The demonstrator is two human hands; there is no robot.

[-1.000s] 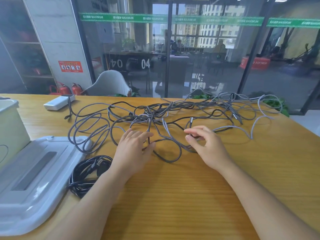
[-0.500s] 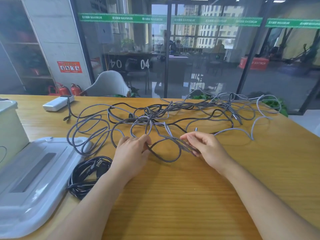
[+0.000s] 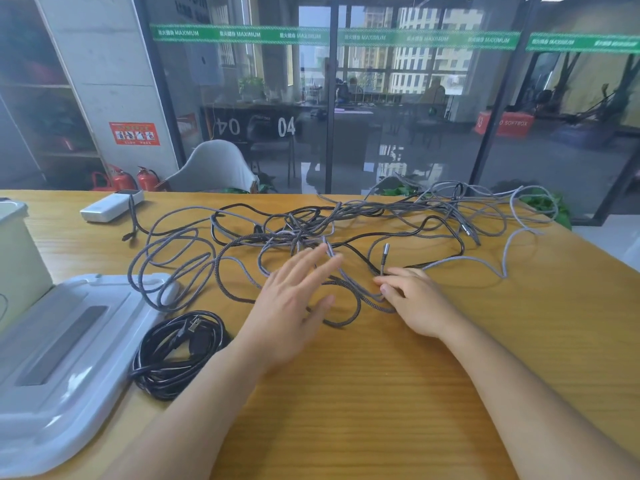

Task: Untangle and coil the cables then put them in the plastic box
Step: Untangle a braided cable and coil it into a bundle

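Note:
A tangle of grey braided and black cables point(image 3: 311, 230) sprawls across the middle of the wooden table point(image 3: 381, 393). My left hand point(image 3: 294, 303) hovers over the near loops with its fingers straight and spread, holding nothing. My right hand point(image 3: 415, 303) rests on the table and pinches a grey braided cable just below its metal plug point(image 3: 384, 254), which sticks up from my fingertips. The cream plastic box point(image 3: 17, 258) stands at the far left edge, only partly in view. A coiled black cable point(image 3: 176, 348) lies near my left forearm.
The box's grey-white lid point(image 3: 69, 358) lies flat at the near left, with one cable loop over its corner. A white power bank point(image 3: 110, 206) sits at the back left. Behind the table are a glass wall and a white chair point(image 3: 211, 168).
My left hand has let go of the cable loop, straightened its fingers and reached forward over the tangle. My right hand keeps its pinch near the plug, which now points up.

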